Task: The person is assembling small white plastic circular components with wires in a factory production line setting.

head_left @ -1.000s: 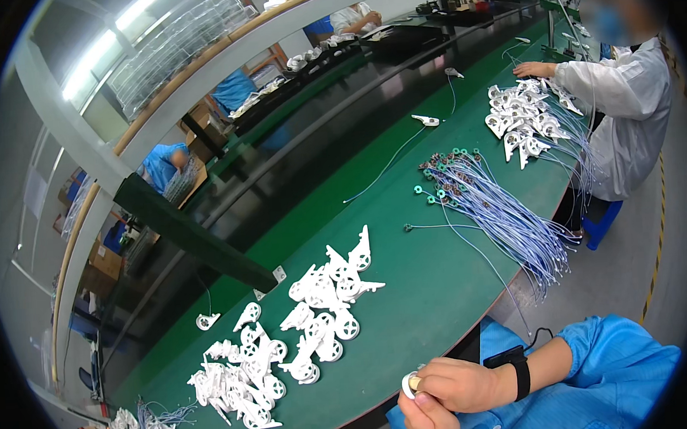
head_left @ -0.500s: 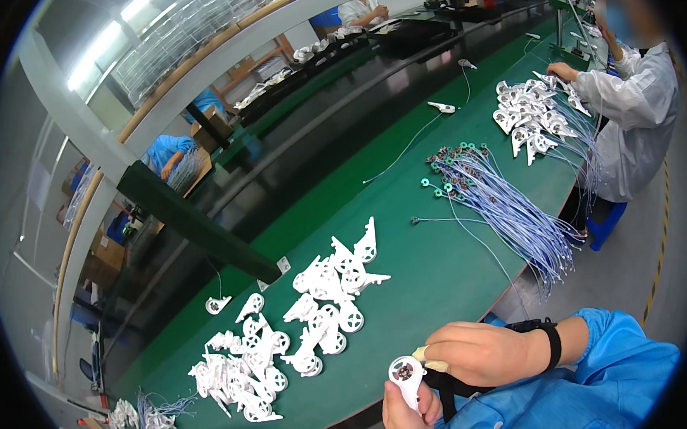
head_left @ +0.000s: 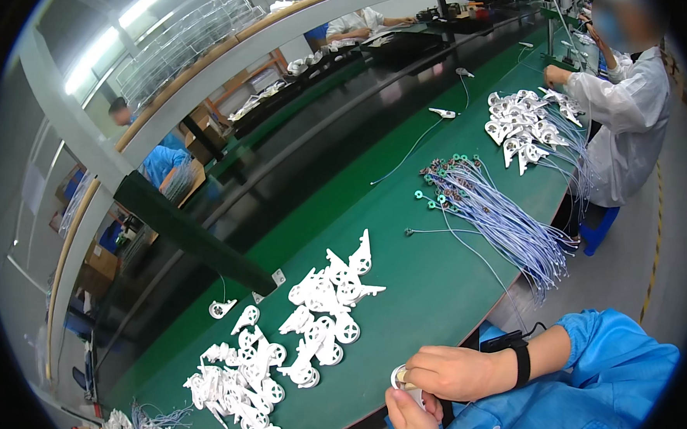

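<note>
Close to the table's front edge, my left hand [head_left: 412, 419] is closed around a white plastic housing [head_left: 397, 373] with a round, ring-like end and a tapering tail. Bent over that round end is my right hand [head_left: 454, 372], its fingers closed and the tips pressed onto the housing. A pale yellow covering shows at the right fingertips. What lies inside the ring is mostly hidden by them. To the left, two heaps of similar white housings, a nearer heap [head_left: 239, 379] and a farther heap [head_left: 325, 301], lie on the green table [head_left: 398, 289].
A bundle of lilac cables [head_left: 507, 225] with small green and brown ends overhangs the front edge at right. Beyond it, a co-worker [head_left: 626, 114] in white sits by more cabled housings [head_left: 521, 127]. A dark post [head_left: 193, 234] stands behind the heaps.
My right hand has moved left, and its fingers now cover the housing's round end, whose inside showed before. The view has shifted slightly.
</note>
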A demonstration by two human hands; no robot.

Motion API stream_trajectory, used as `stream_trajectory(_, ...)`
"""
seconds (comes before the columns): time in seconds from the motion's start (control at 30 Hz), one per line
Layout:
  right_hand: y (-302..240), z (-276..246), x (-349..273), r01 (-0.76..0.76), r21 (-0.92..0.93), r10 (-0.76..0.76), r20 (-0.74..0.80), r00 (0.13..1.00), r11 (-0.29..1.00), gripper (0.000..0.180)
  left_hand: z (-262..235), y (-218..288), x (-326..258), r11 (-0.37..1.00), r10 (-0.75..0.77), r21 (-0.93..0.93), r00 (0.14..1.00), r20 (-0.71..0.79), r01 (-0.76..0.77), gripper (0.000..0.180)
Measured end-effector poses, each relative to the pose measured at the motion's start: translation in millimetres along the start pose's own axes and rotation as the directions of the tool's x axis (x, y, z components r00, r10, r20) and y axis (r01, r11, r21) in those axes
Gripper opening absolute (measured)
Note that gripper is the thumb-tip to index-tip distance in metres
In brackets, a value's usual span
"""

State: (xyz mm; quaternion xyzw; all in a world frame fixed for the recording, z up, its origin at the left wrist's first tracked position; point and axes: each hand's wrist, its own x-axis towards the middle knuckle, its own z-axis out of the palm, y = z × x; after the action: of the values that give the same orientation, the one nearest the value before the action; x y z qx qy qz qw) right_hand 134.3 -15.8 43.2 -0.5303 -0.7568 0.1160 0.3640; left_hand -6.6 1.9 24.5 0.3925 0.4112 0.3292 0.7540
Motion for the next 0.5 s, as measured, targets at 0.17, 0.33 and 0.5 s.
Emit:
stream_trajectory(0.17,2.0,26.4,-0.1,-0.051,0.095,0.062,-0.121,0.991,0.994,0.028,3.4,-16.7,0.9,0.945,0.295,0.196,0.942,-0.159,-0.263,0.032)
stream_trajectory(0.33,-1.1,32.0,6.6,-0.057,0.112,0.074,-0.153,0.985,0.992,0.027,-3.9,-7.3,3.3,0.904,0.378,0.265,0.916,-0.134,-0.335,0.032)
stream_trajectory(0.5,-14.7,11.7,18.3,-0.150,0.233,0.177,-0.099,0.979,0.961,0.035,-33.2,0.8,4.4,0.994,0.109,-0.022,0.994,-0.010,-0.109,0.037)
